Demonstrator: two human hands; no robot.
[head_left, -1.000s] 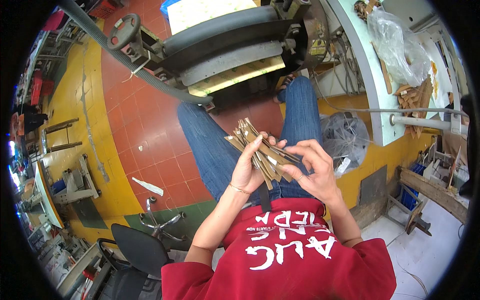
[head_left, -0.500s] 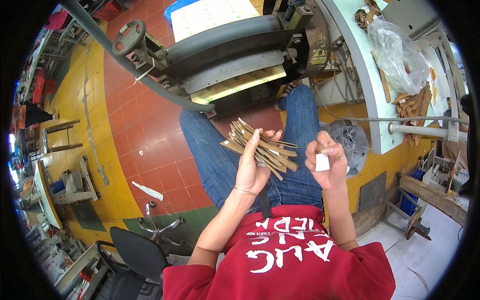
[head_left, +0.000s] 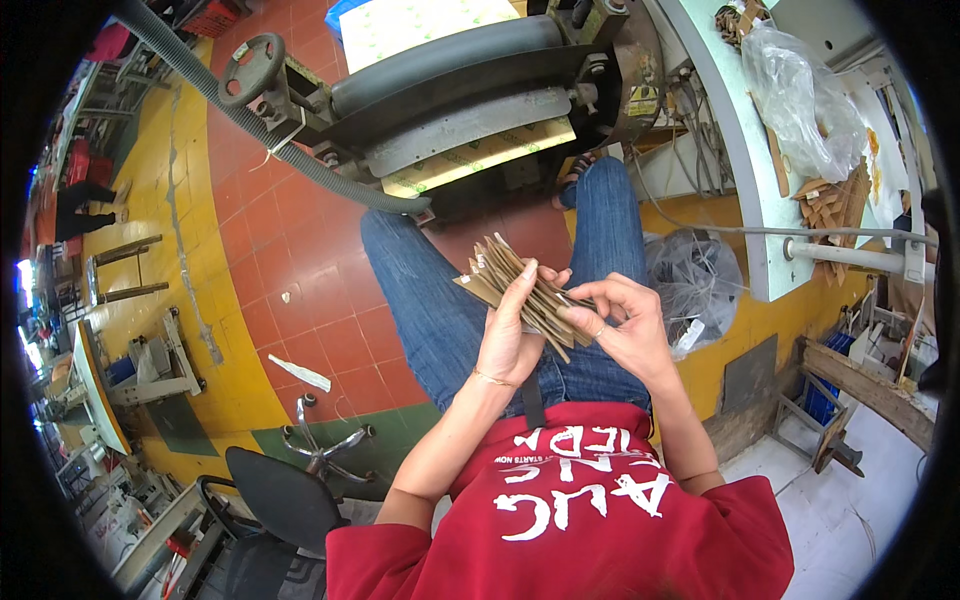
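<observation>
My left hand [head_left: 512, 338] is closed round a fanned bundle of thin brown pieces [head_left: 510, 282], perhaps leather or card, held above my lap. Several of the pieces carry small white tags at their upper ends. My right hand [head_left: 628, 322] has come to the bundle's right side. Its thumb and forefinger pinch the edge of the brown pieces there; how many they grip is hidden. Low to the right, a white slip [head_left: 690, 336] lies at a clear plastic bag [head_left: 700, 275].
Ahead of my knees stands a machine with a dark roller [head_left: 450, 65], a handwheel [head_left: 252, 70] and a patterned board [head_left: 480, 160]. On the right, a pale table [head_left: 745, 190] bears plastic wrap [head_left: 800, 105] and more brown pieces [head_left: 835, 205]. A black chair [head_left: 280, 500] stands behind left.
My right hand has let go of the white slip and moved left onto the bundle. A white slip now shows at the plastic bag. My left hand keeps hold of the brown pieces.
</observation>
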